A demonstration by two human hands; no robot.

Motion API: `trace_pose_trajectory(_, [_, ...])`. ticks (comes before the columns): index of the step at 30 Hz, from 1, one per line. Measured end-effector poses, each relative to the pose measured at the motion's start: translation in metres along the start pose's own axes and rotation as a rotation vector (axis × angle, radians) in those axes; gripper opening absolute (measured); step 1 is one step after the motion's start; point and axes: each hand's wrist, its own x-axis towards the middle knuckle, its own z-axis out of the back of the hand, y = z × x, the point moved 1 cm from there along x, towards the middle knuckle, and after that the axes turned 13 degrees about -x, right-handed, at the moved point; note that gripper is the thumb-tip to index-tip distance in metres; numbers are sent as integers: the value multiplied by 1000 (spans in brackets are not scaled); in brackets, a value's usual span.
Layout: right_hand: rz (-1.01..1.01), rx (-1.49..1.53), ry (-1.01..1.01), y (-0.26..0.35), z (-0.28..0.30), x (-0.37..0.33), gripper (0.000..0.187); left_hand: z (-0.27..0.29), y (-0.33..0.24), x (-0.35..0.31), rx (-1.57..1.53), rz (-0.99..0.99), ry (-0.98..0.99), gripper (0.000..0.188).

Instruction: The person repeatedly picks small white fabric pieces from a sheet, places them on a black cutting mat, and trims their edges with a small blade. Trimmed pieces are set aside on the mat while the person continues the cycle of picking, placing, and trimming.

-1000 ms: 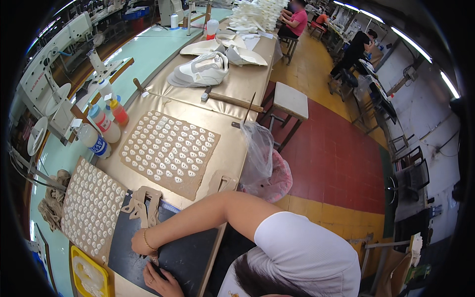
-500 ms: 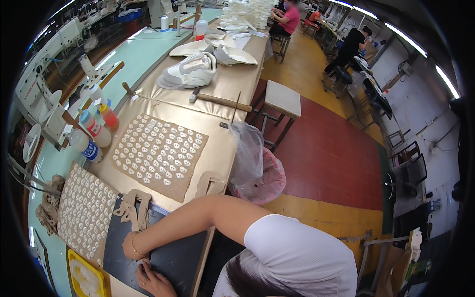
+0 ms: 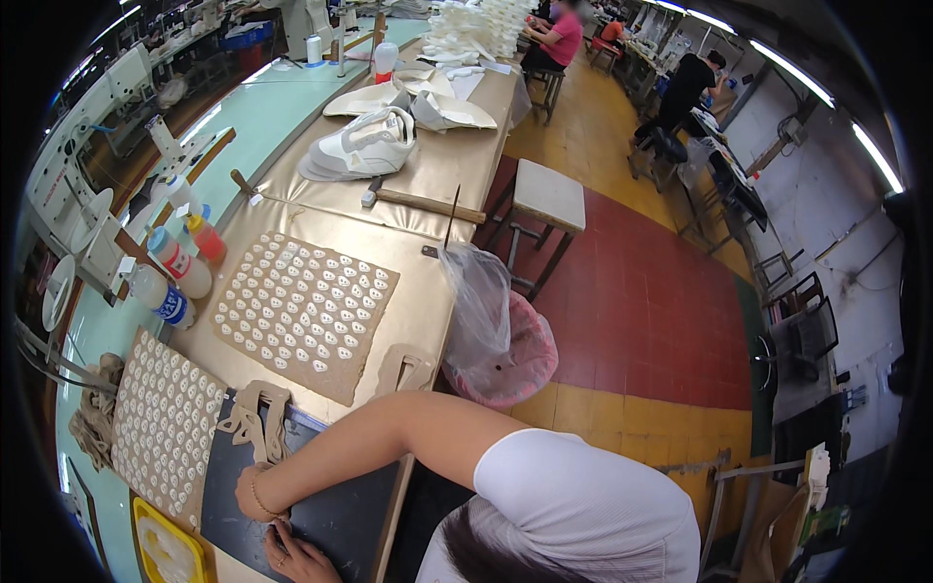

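Note:
My right hand (image 3: 258, 494), with a bracelet at the wrist, is closed and bent down over the dark board (image 3: 340, 500). Close below it, my left hand (image 3: 299, 558), wearing a ring, has its fingers bent in toward the right fingertips. Whatever lies between the two hands is too small and hidden to make out. Beside my right hand, several tan cut-out strips (image 3: 260, 413) rest on the board's upper edge. A tan sheet (image 3: 160, 423) with rows of small pale pieces adjoins the board, and a similar sheet (image 3: 309, 313) lies further up the table.
A yellow tray (image 3: 173, 544) stands left of my hands. Bottles (image 3: 160, 294), a hammer (image 3: 428, 205) and a white shoe upper (image 3: 360, 146) occupy the table. Beyond its right edge are a pink bin (image 3: 530, 355) and a stool (image 3: 549, 194). Other people sit or stand further off.
The view has shifted slightly, so the table's things appear a little further left. My hands stay together on the board, with only a small change in the left fingers.

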Motion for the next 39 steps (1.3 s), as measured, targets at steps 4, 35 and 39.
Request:
trace_pose_trajectory(4, [57, -82, -57, 2, -7, 12, 48, -24, 30, -17, 15, 21, -9, 52])
trace_pose_trajectory(35, [-984, 491, -1259, -382, 38, -68, 42, 0, -11, 1, -187, 76, -82, 65])
trace_pose_trajectory(39, [-1096, 466, -1322, -419, 32, -32, 48, 1, -11, 4, -198, 53, -98, 63])
